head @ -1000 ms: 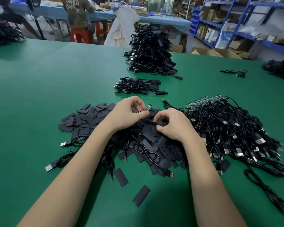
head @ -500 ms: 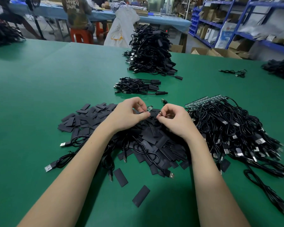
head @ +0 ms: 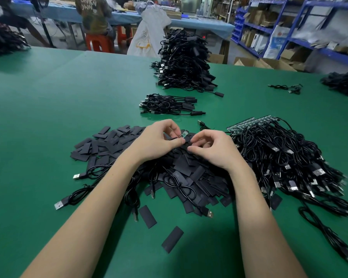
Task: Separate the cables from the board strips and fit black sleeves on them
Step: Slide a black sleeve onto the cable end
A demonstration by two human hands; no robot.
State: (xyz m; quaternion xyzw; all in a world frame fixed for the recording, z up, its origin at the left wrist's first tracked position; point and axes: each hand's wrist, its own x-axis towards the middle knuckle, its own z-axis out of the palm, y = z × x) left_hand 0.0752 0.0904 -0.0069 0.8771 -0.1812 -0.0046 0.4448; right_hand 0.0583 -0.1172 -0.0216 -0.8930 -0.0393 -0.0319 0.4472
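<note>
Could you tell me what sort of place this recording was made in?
Most likely a small electronics assembly workshop: heaps of black USB cables and cut black sleeves on a green worktable, with blue storage racks of boxes behind.

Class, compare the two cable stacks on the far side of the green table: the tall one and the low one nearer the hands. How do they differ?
The tall stack rises in a steep heap; the low stack lies nearly flat. The tall stack holds many more cables than the low stack. The tall stack sits farther from the hands, the low stack nearer. Both hold coiled black cables with USB plugs pointing left, on the table.
</note>
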